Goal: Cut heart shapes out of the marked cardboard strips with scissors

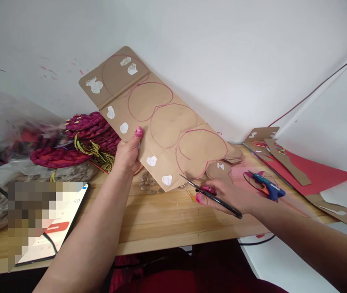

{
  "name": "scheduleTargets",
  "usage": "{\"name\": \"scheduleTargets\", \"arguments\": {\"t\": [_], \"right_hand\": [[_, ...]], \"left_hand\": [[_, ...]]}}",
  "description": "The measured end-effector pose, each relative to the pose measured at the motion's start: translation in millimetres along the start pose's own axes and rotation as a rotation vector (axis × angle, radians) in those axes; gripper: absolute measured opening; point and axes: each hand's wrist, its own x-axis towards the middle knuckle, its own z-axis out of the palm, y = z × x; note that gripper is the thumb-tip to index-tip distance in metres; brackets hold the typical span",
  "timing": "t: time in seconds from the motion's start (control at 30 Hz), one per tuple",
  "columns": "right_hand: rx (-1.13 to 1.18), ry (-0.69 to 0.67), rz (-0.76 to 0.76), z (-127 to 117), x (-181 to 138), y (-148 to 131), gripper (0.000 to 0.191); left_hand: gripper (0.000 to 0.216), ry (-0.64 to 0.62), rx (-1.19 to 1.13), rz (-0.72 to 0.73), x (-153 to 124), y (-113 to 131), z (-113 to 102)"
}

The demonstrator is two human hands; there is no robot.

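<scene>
A long piece of brown cardboard [161, 128], tilted down to the right, is held up over the table. Several round outlines in pink-purple marker run along it, and white torn patches dot its surface. My left hand [130, 154] grips its lower left edge, thumb on the front face. In my right hand [222, 195] is a pair of scissors [213, 198] with dark handles, the tips pointing left close to the cardboard's lower edge, by the lowest outline. Whether the blades touch the cardboard I cannot tell.
Crimson braided pieces [92, 130] and plastic bags [5, 118] lie left, near a lit tablet [69, 219]. Brown pebble-like bits [150, 185] are under the cardboard. Right are a blue glue gun [268, 187], red sheet [323, 171] and cardboard scraps [292, 167]. A white wall [207, 53] stands behind.
</scene>
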Motion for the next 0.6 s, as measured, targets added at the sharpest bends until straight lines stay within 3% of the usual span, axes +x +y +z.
{"name": "scheduleTargets", "arguments": {"t": [0.33,0.47,0.6], "right_hand": [[-0.016,0.069,0.06,11.8,-1.0,14.1,0.046],[0.048,0.101,0.115,18.9,1.5,13.6,0.051],[0.181,0.076,0.073,25.9,3.6,8.9,0.05]], "left_hand": [[0.044,-0.019,-0.141,0.016,-1.7,-2.2,3.4],[0.039,0.01,-0.164,0.03,-4.4,-2.1,5.5],[0.038,-0.007,-0.17,-0.035,-11.0,-4.6,10.4]]}}
